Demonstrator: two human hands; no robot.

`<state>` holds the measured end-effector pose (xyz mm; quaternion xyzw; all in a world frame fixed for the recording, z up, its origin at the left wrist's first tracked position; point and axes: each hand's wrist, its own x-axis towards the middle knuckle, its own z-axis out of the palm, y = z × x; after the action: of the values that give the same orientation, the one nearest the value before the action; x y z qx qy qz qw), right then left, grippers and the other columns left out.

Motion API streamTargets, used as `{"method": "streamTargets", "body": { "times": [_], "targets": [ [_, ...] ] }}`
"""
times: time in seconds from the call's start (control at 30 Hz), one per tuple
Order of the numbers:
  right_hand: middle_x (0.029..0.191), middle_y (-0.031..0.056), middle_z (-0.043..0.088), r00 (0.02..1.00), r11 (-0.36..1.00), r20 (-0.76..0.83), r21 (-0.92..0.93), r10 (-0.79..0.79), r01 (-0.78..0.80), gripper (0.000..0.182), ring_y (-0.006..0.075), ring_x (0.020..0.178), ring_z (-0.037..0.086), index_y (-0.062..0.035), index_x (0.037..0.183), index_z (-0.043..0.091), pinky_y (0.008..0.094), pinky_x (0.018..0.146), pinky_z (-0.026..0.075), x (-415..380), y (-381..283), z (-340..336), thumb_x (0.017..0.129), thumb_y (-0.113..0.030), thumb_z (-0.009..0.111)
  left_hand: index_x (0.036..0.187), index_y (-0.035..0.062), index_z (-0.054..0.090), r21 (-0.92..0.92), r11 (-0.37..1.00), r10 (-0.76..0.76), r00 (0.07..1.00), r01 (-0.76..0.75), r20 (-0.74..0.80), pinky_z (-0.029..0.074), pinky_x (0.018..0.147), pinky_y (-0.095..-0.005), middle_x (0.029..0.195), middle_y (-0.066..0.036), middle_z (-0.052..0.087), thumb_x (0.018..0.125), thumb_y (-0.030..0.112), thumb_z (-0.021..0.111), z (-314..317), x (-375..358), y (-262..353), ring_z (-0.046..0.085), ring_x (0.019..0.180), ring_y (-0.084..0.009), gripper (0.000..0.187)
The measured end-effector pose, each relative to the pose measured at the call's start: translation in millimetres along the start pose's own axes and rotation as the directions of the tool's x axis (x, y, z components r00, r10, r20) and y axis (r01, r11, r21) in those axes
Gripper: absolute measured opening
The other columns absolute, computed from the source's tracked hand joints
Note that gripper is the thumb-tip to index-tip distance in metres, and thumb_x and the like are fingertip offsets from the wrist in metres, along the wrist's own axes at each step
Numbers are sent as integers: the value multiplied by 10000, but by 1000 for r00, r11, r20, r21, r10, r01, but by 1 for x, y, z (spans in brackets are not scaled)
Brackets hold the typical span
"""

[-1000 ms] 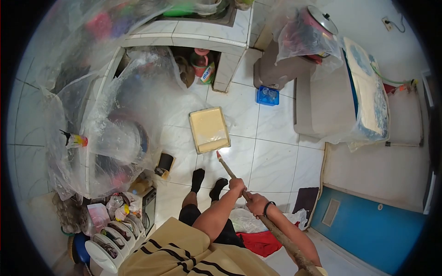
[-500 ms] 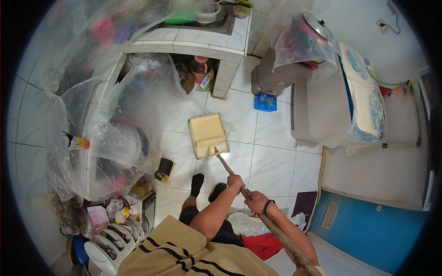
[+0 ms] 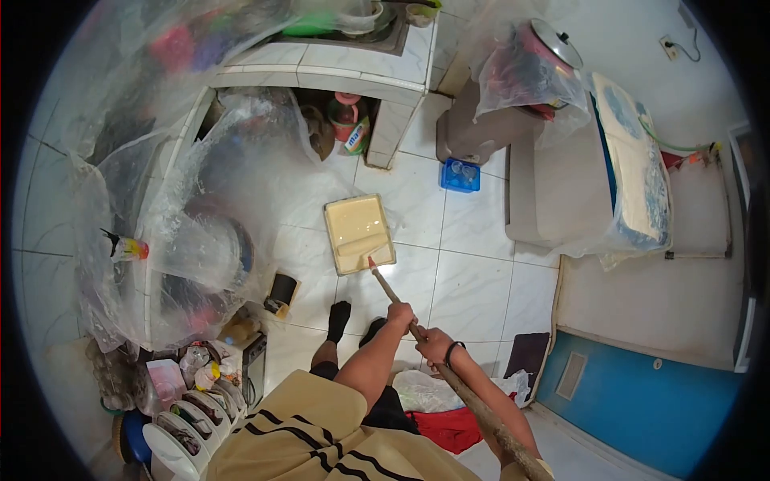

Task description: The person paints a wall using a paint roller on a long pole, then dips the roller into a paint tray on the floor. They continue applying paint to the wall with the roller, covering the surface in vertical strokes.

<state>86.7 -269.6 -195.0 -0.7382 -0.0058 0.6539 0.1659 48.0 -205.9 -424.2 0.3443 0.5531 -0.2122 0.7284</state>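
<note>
Both my hands are wrapped round a long wooden pole [image 3: 386, 287] that runs from the lower right to the floor. My left hand [image 3: 399, 314] grips it nearer the far end. Just behind it, closer to my body, my right hand [image 3: 434, 347] is closed on the same pole, with a dark band on the wrist. At the far end is a paint roller [image 3: 360, 245], coated in cream paint and lying in the near part of a paint tray [image 3: 390, 232]. Cream paint [image 3: 356, 216] covers most of the tray's bottom.
Clear plastic sheeting [image 3: 208, 192] drapes the tiled counter on the left. Near my feet stands a dark cylinder [image 3: 281, 290]. A blue basket [image 3: 460, 175] sits by the plastic-covered furniture. White plastic [image 3: 425, 391] and red cloth [image 3: 447, 430] lie beside my legs.
The view has shifted slightly, and tray, hands and pole appear a little further left. The roller is still in the tray. Shiny spots now show on the paint. Both grips are unchanged.
</note>
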Motion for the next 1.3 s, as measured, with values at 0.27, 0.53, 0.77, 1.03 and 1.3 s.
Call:
{"method": "streamTargets", "body": {
  "times": [0.27,0.53,0.77,1.03,1.3],
  "targets": [
    [574,31,450,997,992,3,97,-79,78,546,132,416,487,-89,1382,340,293,365,432,-64,-19,-10,862,-135,499,709,-18,527,-23,998,63,993,-66,-99,452,408,-361,569,-162,550,850,60,420,15,-54,25,566,472,-271,193],
    [566,36,468,999,995,47,103,1,-6,456,126,410,474,-98,1304,424,284,361,437,-59,6,-1,853,-134,476,749,-41,486,-86,993,-87,985,75,-149,427,393,-377,539,-122,478,844,56,441,22,-89,8,513,432,-247,142],
    [563,24,440,999,995,21,99,28,-29,456,133,409,472,-101,1288,445,303,356,422,-14,4,0,838,-120,512,736,-33,584,50,995,-80,994,84,-77,442,388,-366,607,-149,607,797,88,464,7,-37,10,586,463,-249,182],
    [569,16,418,999,987,-20,154,-36,39,533,125,410,449,-121,1370,373,297,365,418,-42,-12,-8,856,-136,511,800,-21,461,-103,994,24,987,-41,-161,409,374,-355,587,-112,460,838,26,422,15,-57,36,472,441,-224,71],
    [584,45,480,998,990,11,126,-65,63,409,133,413,487,-80,1262,445,291,372,447,-81,-2,-6,856,-124,462,909,-50,497,-152,988,-47,982,19,-181,478,405,-372,670,-156,563,853,93,466,27,-102,19,578,486,-261,157]
  ]
}}
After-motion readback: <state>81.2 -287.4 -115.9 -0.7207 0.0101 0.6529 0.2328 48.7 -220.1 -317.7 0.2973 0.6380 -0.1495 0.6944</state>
